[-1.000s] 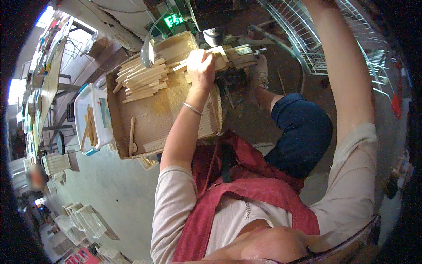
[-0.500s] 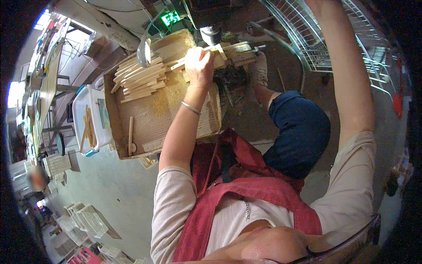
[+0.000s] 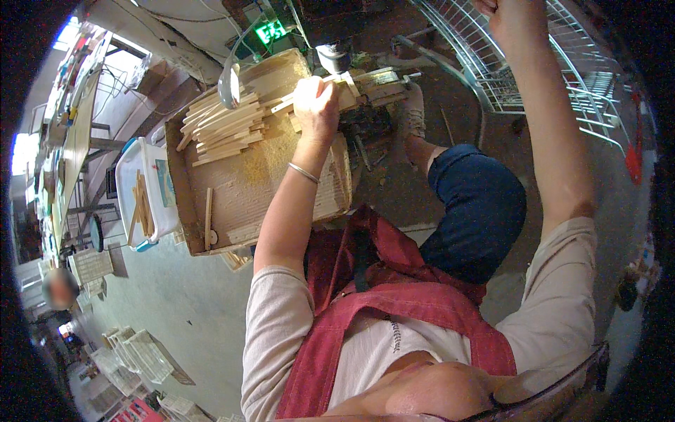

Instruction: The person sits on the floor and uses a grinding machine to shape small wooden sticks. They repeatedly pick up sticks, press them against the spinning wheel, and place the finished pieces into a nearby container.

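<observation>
My left hand (image 3: 315, 105), a metal bangle on its wrist, is closed on a pale wooden strip (image 3: 283, 107) whose end sticks out to the left. It sits just below the metal chuck of a drill press (image 3: 333, 59). A metal vise-like fixture (image 3: 373, 90) with wood pieces lies to the right of this hand. My right hand (image 3: 515, 20) is raised at the top edge, in front of a wire basket. Its fingers are curled and partly cut off by the frame, so what they grip is hidden.
A cardboard tray (image 3: 264, 197) holds a pile of wooden strips (image 3: 226, 126) and sawdust. Left of it stands a white plastic bin (image 3: 165, 211) with a few sticks. A lamp (image 3: 229, 86) hangs over the pile. The wire basket (image 3: 485, 67) stands at upper right.
My right hand has come slightly lower into the picture, showing more of its curled fingers. The left hand stays on the strip, and the drill press looks much the same.
</observation>
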The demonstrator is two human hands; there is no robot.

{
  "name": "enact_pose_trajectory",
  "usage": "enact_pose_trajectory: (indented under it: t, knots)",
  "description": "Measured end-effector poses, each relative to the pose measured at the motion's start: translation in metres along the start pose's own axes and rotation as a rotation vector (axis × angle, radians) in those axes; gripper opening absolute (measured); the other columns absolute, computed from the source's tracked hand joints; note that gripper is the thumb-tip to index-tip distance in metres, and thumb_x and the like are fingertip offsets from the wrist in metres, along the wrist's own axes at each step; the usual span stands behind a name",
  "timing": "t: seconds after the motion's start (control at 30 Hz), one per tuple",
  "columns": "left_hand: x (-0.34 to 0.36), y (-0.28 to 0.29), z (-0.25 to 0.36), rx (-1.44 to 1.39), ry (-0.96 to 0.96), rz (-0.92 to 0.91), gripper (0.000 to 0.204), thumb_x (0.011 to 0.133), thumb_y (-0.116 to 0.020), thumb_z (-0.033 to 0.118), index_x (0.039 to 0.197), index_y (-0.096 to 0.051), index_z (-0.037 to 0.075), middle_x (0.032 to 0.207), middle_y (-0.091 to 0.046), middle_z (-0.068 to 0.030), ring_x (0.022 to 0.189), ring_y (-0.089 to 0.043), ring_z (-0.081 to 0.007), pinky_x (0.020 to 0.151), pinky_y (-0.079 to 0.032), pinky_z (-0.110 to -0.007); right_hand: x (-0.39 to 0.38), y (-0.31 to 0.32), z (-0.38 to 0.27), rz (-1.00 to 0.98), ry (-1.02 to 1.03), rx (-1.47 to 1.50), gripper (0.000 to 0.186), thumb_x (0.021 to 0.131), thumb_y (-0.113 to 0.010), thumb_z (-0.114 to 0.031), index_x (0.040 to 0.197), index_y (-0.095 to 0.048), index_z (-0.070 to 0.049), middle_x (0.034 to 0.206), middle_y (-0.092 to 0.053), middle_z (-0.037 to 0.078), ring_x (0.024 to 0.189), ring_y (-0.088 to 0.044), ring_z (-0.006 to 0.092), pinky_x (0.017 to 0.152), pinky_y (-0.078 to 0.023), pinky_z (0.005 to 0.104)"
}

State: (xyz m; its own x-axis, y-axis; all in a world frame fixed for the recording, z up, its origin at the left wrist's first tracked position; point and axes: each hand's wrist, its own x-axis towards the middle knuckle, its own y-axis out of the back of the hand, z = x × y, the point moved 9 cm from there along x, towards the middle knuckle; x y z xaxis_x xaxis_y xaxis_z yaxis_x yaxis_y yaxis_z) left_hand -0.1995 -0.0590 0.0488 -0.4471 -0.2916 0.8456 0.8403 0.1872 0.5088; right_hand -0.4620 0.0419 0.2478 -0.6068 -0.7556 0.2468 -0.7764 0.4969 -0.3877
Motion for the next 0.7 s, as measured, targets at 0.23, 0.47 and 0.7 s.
enact_pose_trajectory:
  t: [0.23,0.47,0.7]
  knots:
    - [0.0,-0.002,0.001,0.004,-0.006,-0.012,0.014,0.07,-0.068,0.004,0.073,-0.055,0.008,0.073,-0.047,-0.0098,0.071,-0.052,-0.0305,0.062,-0.043,-0.042,-0.018,0.023,0.023,-0.043,-0.022,0.121,0.028,0.099,-0.055,-0.025,0.081,-0.066,-0.007,0.045,-0.033,-0.004,0.034,-0.025,0.0094,0.034,-0.02,0.029]
    - [-0.002,-0.003,-0.002,-0.016,-0.006,0.0,0.014,0.07,-0.067,0.004,0.074,-0.055,0.008,0.074,-0.046,-0.0096,0.072,-0.052,-0.0305,0.062,-0.043,-0.042,-0.084,0.014,0.017,0.236,0.09,-0.218,0.026,0.097,-0.057,-0.023,0.078,-0.064,-0.008,0.047,-0.045,0.001,0.032,-0.033,0.0119,0.032,-0.024,0.0298]
    - [-0.002,-0.001,0.0,-0.005,-0.004,-0.006,0.014,0.069,-0.066,0.002,0.074,-0.054,0.008,0.073,-0.046,-0.0098,0.072,-0.051,-0.0302,0.062,-0.043,-0.041,-0.102,0.043,0.062,0.25,-0.12,-0.439,0.039,0.089,-0.068,-0.038,0.065,-0.058,-0.009,0.051,-0.048,-0.003,0.039,-0.041,0.0073,0.037,-0.026,0.0253]
